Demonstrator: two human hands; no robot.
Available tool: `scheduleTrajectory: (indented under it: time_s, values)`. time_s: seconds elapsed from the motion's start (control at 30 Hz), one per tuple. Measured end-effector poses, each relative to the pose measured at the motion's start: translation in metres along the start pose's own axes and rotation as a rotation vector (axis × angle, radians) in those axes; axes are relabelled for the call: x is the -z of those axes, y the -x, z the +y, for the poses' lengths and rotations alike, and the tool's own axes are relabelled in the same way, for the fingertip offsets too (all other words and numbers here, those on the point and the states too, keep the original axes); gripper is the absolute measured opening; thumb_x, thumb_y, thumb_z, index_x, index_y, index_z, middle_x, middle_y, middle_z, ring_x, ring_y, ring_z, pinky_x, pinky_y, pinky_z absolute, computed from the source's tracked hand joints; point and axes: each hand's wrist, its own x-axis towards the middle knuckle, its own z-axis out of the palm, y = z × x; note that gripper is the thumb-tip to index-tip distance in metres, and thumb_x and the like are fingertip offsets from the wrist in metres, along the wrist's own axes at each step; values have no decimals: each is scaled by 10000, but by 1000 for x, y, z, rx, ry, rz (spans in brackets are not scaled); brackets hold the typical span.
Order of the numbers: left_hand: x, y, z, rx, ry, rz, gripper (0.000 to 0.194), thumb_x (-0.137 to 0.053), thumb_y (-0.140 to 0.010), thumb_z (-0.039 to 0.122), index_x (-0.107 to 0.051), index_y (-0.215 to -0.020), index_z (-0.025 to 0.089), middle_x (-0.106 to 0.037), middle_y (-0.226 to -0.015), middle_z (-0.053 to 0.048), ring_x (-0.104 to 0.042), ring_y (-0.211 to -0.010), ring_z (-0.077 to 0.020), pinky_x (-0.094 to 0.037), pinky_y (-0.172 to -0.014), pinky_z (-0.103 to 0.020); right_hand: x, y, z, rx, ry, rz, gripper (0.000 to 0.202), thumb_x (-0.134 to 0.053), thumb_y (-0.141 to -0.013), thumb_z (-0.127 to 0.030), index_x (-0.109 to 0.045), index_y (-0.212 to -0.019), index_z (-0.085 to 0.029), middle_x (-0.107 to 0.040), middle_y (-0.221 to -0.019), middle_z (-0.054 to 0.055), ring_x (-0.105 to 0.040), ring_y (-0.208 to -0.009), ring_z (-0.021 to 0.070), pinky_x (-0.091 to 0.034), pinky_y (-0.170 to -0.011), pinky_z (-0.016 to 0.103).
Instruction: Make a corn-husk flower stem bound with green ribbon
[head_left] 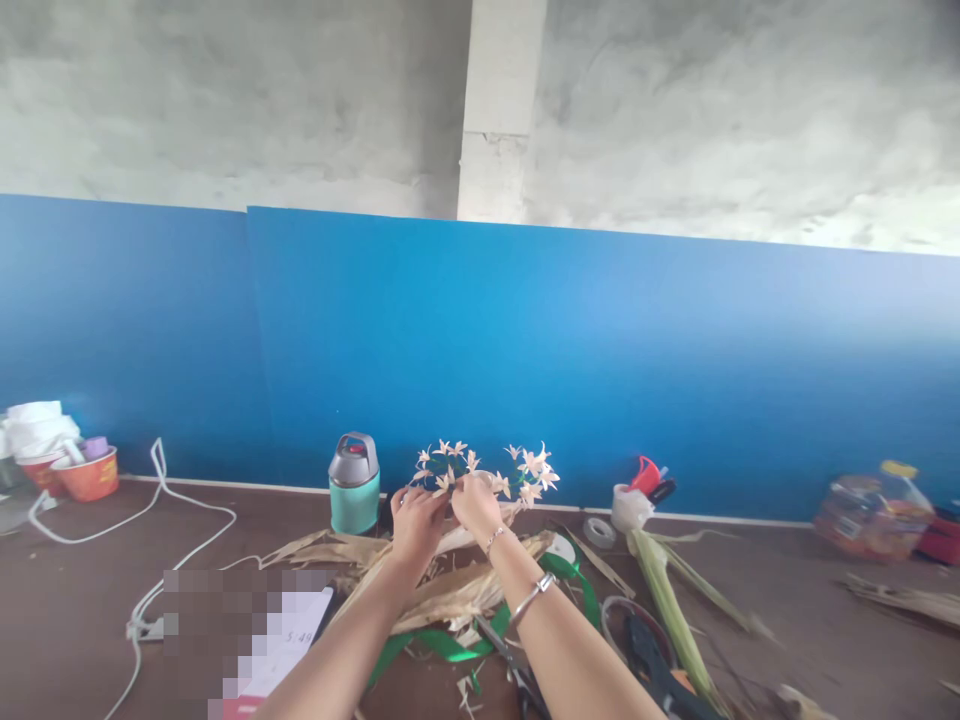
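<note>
Small pale pink flowers with pointed petals [536,465] stand in two clusters at and behind my hands, with thin green stems. My left hand [417,522] has its fingers curled in at the lower edge of the left cluster [444,458]. Beside it, my right hand [477,508] is closed in a pinch, its fingertips almost meeting those of the left. What lies between the fingers is hidden. Under both hands are dry corn husks [450,595] and a green ribbon [442,645]. Scissors [510,655] lie partly behind my right forearm.
A turquoise flask [355,495] stands to the left, near the blue partition [420,330]. A phone [289,635] and white cable [142,600] lie on the brown table. At right are a tape roll [599,532], a white cup with tools [632,508], green husks [667,610] and plastic jars [862,515].
</note>
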Motion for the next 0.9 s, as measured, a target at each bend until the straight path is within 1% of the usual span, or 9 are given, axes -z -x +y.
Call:
scheduleTrajectory:
  time_s: [0.1,0.17,0.23,0.3,0.43,0.53,0.6,0.7,0.9]
  values:
    - [-2,-2,-2,33,-1,-18,240,-523,-828,160,-719,-827,299,-740,-782,-2,-628,-881,-198,-290,-939,-405,-1,-1,4,24,-33,33,269,-527,-900,-303,-556,-1127,-160,-595,-1118,74,-604,-934,193,-509,-799,391]
    - [-4,-4,-4,67,-2,-26,241,-519,-827,164,-719,-850,295,-745,-814,-9,-631,-886,-200,-315,-921,-402,-1,2,6,45,-41,78,217,-479,-916,-249,-590,-1084,-167,-648,-1034,69,-616,-918,187,-486,-795,335]
    - [-6,-7,-6,104,-3,-34,247,-515,-822,164,-720,-880,288,-750,-838,-18,-637,-883,-205,-345,-900,-399,-1,6,8,64,-41,123,234,-432,-911,-192,-625,-1044,-185,-692,-959,68,-630,-916,189,-457,-767,275]
    - [-8,-11,-7,133,-1,-43,248,-515,-816,165,-722,-892,279,-752,-855,-24,-642,-887,-211,-367,-891,-400,-1,8,8,79,-36,157,265,-417,-898,-178,-646,-1029,-205,-710,-961,65,-637,-933,196,-442,-750,250]
    - [-10,-16,-9,161,0,-58,241,-526,-805,165,-716,-913,266,-751,-913,-31,-644,-912,-214,-379,-908,-405,-1,11,9,107,-24,198,313,-419,-889,-191,-626,-1122,-220,-697,-1069,59,-627,-1005,197,-438,-812,248]
    - [-6,-16,-8,159,-10,-60,238,-532,-804,162,-707,-935,258,-742,-968,-43,-634,-949,-219,-347,-957,-432,0,15,11,129,-4,217,340,-414,-889,-199,-603,-1171,-198,-685,-1108,74,-619,-1032,200,-432,-855,256]
    - [-3,-15,-7,143,-18,-62,242,-533,-804,156,-698,-951,255,-730,-1016,-46,-620,-989,-221,-313,-993,-445,0,20,12,141,15,226,341,-411,-890,-204,-603,-1171,-187,-692,-1091,82,-629,-1016,206,-432,-858,262]
    - [0,-11,-6,119,-32,-69,264,-527,-803,138,-684,-978,257,-714,-1062,-49,-603,-1022,-222,-276,-1023,-456,0,33,16,163,47,224,325,-406,-889,-202,-628,-1127,-196,-717,-1016,77,-655,-954,209,-442,-814,260]
    - [5,-3,-7,106,-65,-101,268,-471,-832,152,-673,-1002,200,-710,-1056,-94,-591,-1040,-250,-275,-1019,-487,3,63,26,199,104,205,281,-426,-876,-197,-675,-1005,-223,-739,-896,55,-679,-844,209,-437,-718,241]
